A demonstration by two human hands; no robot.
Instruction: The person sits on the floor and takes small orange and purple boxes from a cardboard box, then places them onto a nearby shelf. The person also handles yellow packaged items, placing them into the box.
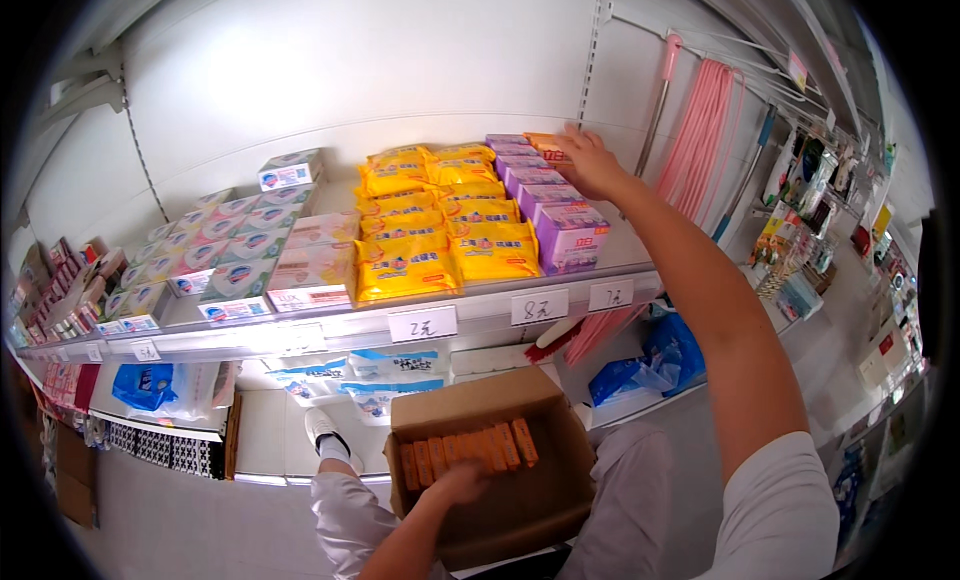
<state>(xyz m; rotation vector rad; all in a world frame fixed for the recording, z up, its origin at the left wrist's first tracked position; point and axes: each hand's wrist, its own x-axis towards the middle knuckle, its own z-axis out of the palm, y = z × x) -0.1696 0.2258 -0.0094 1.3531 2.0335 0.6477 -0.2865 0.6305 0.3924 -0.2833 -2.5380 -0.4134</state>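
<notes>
At the shelf's back right, my right hand (592, 163) is against the orange soap packs (551, 154), its fingers extended along their right side. Whether it grips one is hidden. A row of purple soap boxes (571, 238) runs just left of them. Lower down, my left hand (461, 484) is blurred inside an open cardboard box (480, 400). It is at the front of a row of upright orange packs (450, 451) in that box; a hold on any pack cannot be made out. The box sits between my legs.
Yellow soap packs (409, 265) and white soap boxes (244, 280) fill the shelf leftward. Handwritten price cards (422, 324) line its front edge. A pink mop (697, 129) hangs at right. Below are blue-and-white bags (394, 392) and blue plastic bags (667, 355).
</notes>
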